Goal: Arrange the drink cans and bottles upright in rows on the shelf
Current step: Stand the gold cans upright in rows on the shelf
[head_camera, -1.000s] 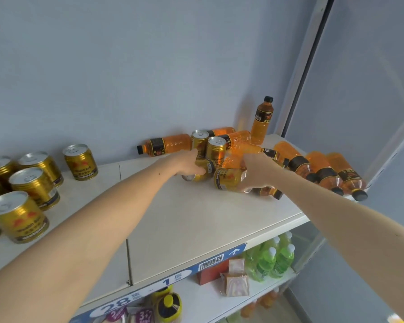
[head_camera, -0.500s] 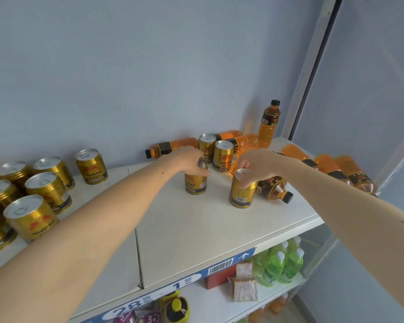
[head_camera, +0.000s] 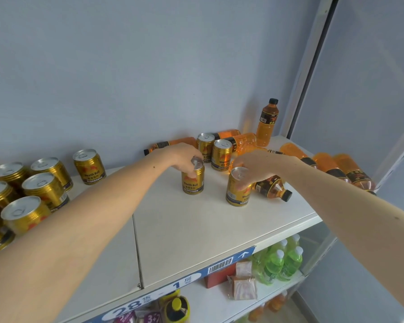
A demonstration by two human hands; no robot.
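Left hand (head_camera: pixel 184 157): closed from above over the rim of an upright gold can (head_camera: pixel 193 180), at 12 o'clock of the shelf's middle.
Right hand (head_camera: pixel 254 167): fingers wrapped round the top of a second upright can (head_camera: pixel 238 190), at 2 o'clock of the middle.
Standing cans: a pair (head_camera: pixel 214 151) at 12 o'clock behind the hands; a group (head_camera: pixel 44 183) at 9 o'clock.
Bottles: one upright (head_camera: pixel 267 122) at 1 o'clock by the wall; several lying flat (head_camera: pixel 331 165) at 2 to 3 o'clock; one (head_camera: pixel 272 188) lying just beside the right-hand can.
Risk: the lying bottles are round and near the shelf's right edge, so a nudge from the right forearm would likely roll one off.
Risk: the bottle beside the right-hand can could roll into it and upset it.
Shelf (head_camera: pixel 196 229): smooth white board, seam down the middle, blue price strip along the front.
Room: plain pale blue wall behind; lower shelf holds green bottles (head_camera: pixel 280 262).
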